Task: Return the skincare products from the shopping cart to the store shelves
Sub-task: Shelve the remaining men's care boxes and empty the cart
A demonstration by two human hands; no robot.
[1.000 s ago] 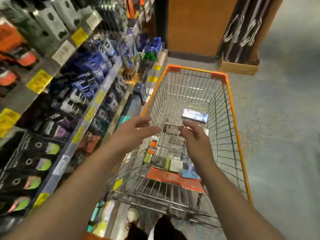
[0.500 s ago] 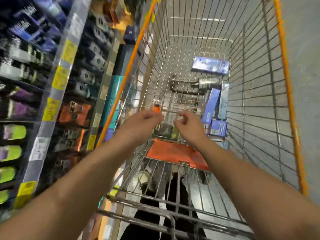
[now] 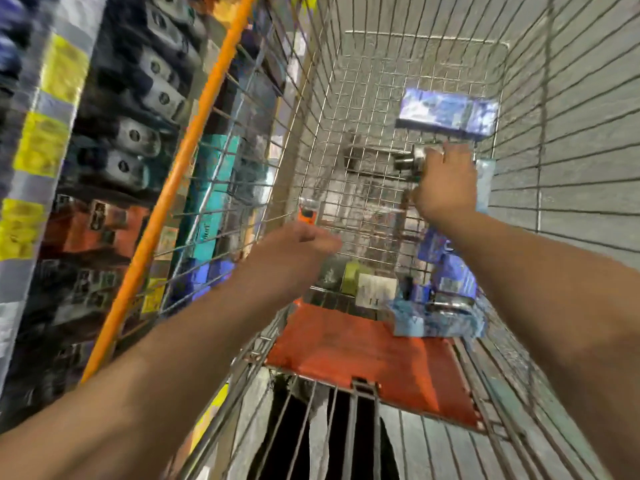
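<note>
Your right hand (image 3: 445, 181) is deep in the cart (image 3: 221, 98), with its fingers on a silvery bottle (image 3: 408, 162) lying on the wire floor; the blur hides whether they have closed round it, so I cannot tell if you have hold of it. Just beyond that hand a blue box (image 3: 448, 112) lies near the far right corner of the basket. Your left hand (image 3: 294, 244) hangs over the near left part of the basket, fingers loosely curled, holding nothing. Below your right forearm more blue boxes (image 3: 446, 275) lean against the right wall, and small green and white boxes (image 3: 367, 285) sit beside them, behind the orange seat flap (image 3: 363, 358). The shelves (image 3: 114, 140) run along your left, stocked with dark packs and yellow price tags.
</note>
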